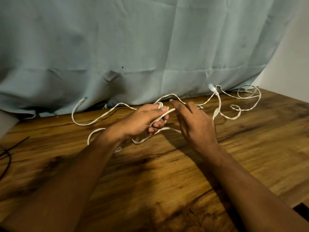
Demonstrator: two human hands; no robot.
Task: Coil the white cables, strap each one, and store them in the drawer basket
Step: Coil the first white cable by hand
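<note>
L hand (147, 118) curled tight; R hand (197, 121) outstretched

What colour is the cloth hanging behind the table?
The cloth is plain pale blue-green, in the head view.

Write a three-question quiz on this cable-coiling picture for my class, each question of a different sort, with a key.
1. True or false: the left hand grips loops of the white cable.
2. Pick one. The right hand is: A) holding a strap; B) open, fingers straight, beside the cable; C) out of view.
3. Short answer: what does the loose cable lie on?

Key: 1 true; 2 B; 3 the wooden table.
</note>
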